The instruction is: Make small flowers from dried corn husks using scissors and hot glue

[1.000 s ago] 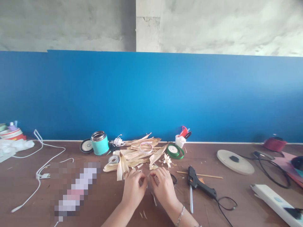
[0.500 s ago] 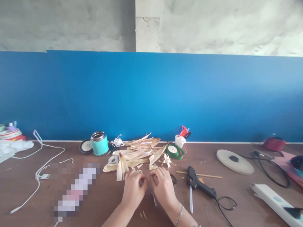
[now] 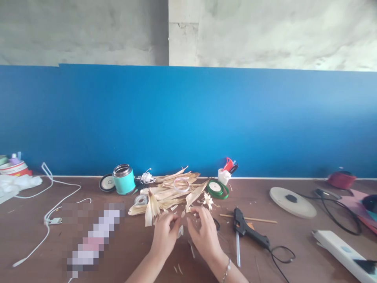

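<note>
My left hand (image 3: pixel 165 232) is closed in a pinch, thumb against fingers, with a small pale piece of corn husk (image 3: pixel 180 231) showing at the fingertips. My right hand (image 3: pixel 204 230), a bracelet on its wrist, is open just beside it, thumb and forefinger apart with nothing visible between them. Beyond both hands lies a pile of dried corn husks (image 3: pixel 169 192). A cut husk with a fringed edge (image 3: pixel 152 210) is nearest my left hand. Close to my right fingers is a pale husk flower (image 3: pixel 207 201). Thin husk scraps (image 3: pixel 191 249) lie between my forearms.
A black glue gun (image 3: pixel 249 230) with a glue stick lies right, near a wooden stick (image 3: pixel 263 219). Green ribbon (image 3: pixel 216 188), a white cup of tools (image 3: pixel 224 176) and a turquoise jar (image 3: pixel 123 182) stand behind. A power strip (image 3: pixel 343 251) lies far right, white cables (image 3: pixel 63 196) left.
My hands, fingertips together before, have moved slightly apart. The right thumb and forefinger have spread, and a pale husk piece now shows by the left fingertips.
</note>
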Tool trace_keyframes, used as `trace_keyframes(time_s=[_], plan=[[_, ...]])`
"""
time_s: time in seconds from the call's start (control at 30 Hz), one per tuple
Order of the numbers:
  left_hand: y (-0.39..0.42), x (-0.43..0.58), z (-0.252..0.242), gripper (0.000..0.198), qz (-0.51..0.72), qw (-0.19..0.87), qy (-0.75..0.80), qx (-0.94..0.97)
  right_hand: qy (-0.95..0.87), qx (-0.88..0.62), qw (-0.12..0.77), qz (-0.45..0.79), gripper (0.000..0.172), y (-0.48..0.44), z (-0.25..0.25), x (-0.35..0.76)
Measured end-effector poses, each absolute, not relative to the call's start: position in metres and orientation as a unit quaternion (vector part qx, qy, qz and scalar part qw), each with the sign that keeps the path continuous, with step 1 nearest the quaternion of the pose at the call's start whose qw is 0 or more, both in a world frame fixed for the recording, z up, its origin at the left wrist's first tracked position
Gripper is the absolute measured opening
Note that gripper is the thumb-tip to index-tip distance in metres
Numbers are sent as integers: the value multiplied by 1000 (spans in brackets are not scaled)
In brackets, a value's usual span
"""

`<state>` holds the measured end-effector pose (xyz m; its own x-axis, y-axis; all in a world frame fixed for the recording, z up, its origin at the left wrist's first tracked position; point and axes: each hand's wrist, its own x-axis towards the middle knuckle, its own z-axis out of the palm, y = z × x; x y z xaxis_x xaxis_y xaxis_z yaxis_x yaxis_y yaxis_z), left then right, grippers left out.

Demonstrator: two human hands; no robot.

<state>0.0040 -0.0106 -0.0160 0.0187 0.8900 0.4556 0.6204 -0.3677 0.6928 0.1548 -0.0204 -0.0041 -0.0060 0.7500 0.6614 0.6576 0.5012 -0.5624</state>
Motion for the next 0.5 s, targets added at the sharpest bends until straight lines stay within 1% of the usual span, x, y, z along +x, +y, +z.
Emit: trace_keyframes(time_s=[0.23,0.5], plan=[[-8,4,-13,28,497,224,508,667,-673,-504,525,133,12,-16,-11,158],[-8,4,-11,32,504,276,484,660,-609,-493,551,287,24,-19,-2,158]])
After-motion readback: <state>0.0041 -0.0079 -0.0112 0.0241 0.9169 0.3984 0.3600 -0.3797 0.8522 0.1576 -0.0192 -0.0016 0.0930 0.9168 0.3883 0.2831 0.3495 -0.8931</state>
